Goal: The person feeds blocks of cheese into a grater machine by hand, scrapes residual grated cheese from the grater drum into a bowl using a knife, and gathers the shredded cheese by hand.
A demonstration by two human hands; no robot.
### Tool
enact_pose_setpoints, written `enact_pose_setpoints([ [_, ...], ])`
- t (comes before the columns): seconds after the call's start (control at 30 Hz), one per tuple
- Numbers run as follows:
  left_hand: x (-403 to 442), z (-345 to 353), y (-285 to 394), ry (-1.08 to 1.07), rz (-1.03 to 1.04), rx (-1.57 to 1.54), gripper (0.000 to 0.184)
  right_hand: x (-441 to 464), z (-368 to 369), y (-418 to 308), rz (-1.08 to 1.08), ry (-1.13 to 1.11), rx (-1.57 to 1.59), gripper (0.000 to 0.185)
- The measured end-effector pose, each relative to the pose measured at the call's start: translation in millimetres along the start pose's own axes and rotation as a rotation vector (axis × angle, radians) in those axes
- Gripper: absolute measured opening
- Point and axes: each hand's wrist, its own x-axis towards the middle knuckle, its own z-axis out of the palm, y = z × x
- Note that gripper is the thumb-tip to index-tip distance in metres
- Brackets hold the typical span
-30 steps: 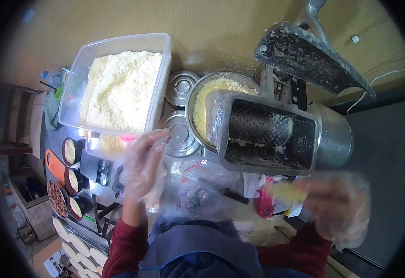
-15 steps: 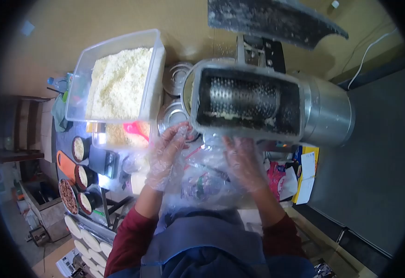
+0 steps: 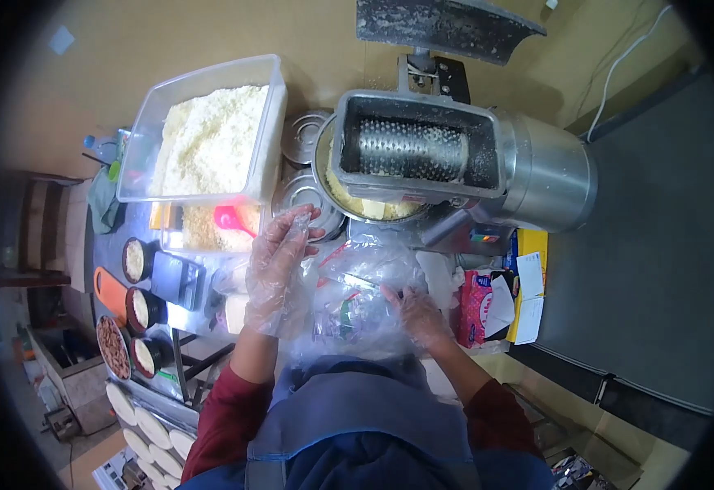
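My left hand (image 3: 279, 260), in a clear plastic glove, is raised left of the middle with its fingers curled together. Whether anything thin is pinched between its fingertips I cannot make out. In a clear glove too, my right hand (image 3: 421, 317) is at the right side of a clear plastic bag (image 3: 357, 282), fingers bent onto its film. The bag lies crumpled in front of me, with coloured print. Just beyond it is a grater machine (image 3: 418, 184) with a metal hopper and a perforated drum (image 3: 410, 149). Under the hopper sits a round bowl (image 3: 321, 175) of pale grated food.
A large clear tub (image 3: 279, 122) of white gratings stands at back left, above another container with a pink scoop (image 3: 228, 217). Round lids (image 3: 301, 192), a scale (image 3: 179, 280), several small dark bowls and an orange board (image 3: 110, 294) are left. A pink packet (image 3: 477, 306) lies right.
My right hand has moved down and left, away from the machine and onto the bag. My left hand has shifted slightly left. The camera view has moved, showing more of the bowl under the hopper.
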Motion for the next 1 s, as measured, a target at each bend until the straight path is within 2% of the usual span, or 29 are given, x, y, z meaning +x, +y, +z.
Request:
enact_pose_setpoints([
  [0.07,5,-2,3,-0.011,0.027,-0.020,0.036,-3,-6,0,0.017,-0.012,0.003,0.055],
  [0.13,12,-5,10,-0.007,0.062,-0.037,0.035,-19,-44,-1,0.023,-0.027,0.273,0.057],
  [0.2,19,-12,15,0.004,0.092,-0.056,0.035,-46,-95,-5,0.056,-0.053,0.339,0.058],
  [0.27,26,-20,18,0.041,0.171,-0.046,0.040,-81,-174,-12,0.114,-0.128,0.425,0.060],
  [0.3,27,-17,25,0.069,0.156,-0.056,0.037,-103,-223,-18,0.156,-0.193,0.431,0.061],
  [0.4,40,-27,20,-0.006,0.197,-0.079,0.034,-147,-354,-69,0.278,0.016,0.122,0.041],
  [0.43,43,-28,18,-0.008,0.187,-0.055,0.031,-162,-371,-77,0.330,0.167,0.147,0.039],
  [0.5,46,-25,18,-0.036,0.196,-0.065,0.030,-187,-399,-74,0.645,0.401,0.493,0.036],
  [0.57,49,-23,12,-0.073,0.207,-0.076,0.029,-148,-433,-98,0.873,0.292,0.106,0.029],
  [0.63,52,-23,6,-0.069,0.196,-0.067,0.030,-112,-444,-95,0.841,0.273,0.046,0.029],
  [0.8,58,-34,-6,-0.074,0.192,-0.035,0.031,-59,-452,-82,0.547,0.127,-0.261,0.029],
  [1.0,68,-47,-10,-0.049,0.159,0.060,0.032,-46,-464,-77,0.518,0.036,-0.352,0.028],
])
